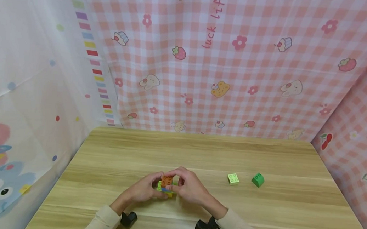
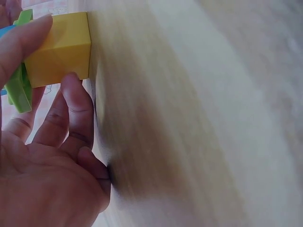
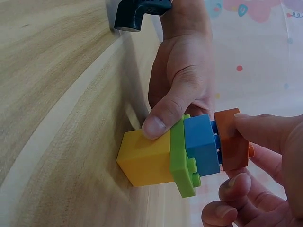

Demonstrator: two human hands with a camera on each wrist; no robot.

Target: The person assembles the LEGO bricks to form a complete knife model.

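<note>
Left hand point(image 1: 143, 189) and right hand point(image 1: 194, 189) at a stack point(image 3: 179, 153), lower centre of the head view.
The left grips the yellow brick point(image 3: 144, 158); the right pinches the orange brick point(image 3: 232, 142) above exposed blue studs point(image 3: 217, 141). A lime brick point(image 1: 233, 179) and a green brick point(image 1: 257, 180) lie right of centre.

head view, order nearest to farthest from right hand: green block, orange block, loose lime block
1. Orange block: pinched in the right hand.
2. Loose lime block: to the hand's right.
3. Green block: farther right.
</note>
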